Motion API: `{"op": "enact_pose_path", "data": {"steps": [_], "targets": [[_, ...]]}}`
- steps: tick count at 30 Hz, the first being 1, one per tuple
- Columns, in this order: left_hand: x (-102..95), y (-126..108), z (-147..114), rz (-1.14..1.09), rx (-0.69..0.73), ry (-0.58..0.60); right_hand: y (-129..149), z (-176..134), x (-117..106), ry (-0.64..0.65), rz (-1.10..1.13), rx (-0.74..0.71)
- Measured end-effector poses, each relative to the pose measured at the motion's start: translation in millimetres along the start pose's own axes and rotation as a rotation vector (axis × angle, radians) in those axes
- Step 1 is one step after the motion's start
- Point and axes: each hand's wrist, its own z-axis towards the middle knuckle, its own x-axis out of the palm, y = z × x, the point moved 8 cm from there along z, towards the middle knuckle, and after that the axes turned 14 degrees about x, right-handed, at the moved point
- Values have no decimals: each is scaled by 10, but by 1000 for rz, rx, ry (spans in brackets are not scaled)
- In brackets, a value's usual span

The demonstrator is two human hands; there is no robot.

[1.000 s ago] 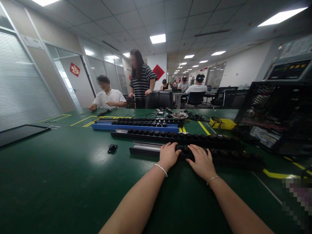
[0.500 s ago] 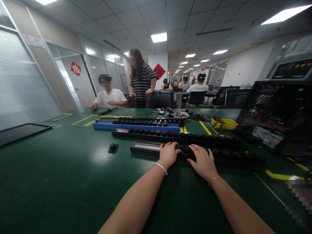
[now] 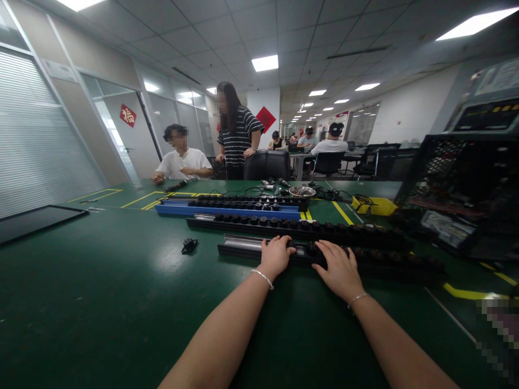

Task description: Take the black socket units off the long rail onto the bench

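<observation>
A long black rail [image 3: 243, 249] with a silvery channel lies across the green table in front of me. My left hand [image 3: 277, 255] is closed around a small black part set in the channel, mostly hidden by the fingers. Farther along, my right hand [image 3: 337, 266] curls over the same rail, fingers on its far side and thumb at the near edge. Dark round parts fill the rail to the right of that hand. A single loose black part with a square base [image 3: 189, 245] rests on the table to the left.
Behind lies another black rail [image 3: 275, 224] with a row of round parts, then a blue rail [image 3: 227, 210]. A metal bowl [image 3: 302, 192], cables and a yellow tray [image 3: 373, 205] stand farther back. An open computer case [image 3: 458, 189] is at right. Two people are across the table.
My left hand has slid slightly left along the rail, widening the gap between my hands and baring some of the silvery channel there. My right hand stays nearly in place.
</observation>
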Motion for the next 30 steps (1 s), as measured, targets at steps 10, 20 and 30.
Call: {"op": "enact_pose_path", "data": {"steps": [10, 20, 30], "targets": [[-41, 86, -34, 11, -15, -11, 3, -6, -9, -16, 9, -6], [-98, 207, -75, -7, -39, -6, -8, 3, 6, -3, -7, 1], [-167, 384, -115, -14, -49, -14, -14, 5, 15, 3, -2, 2]]}}
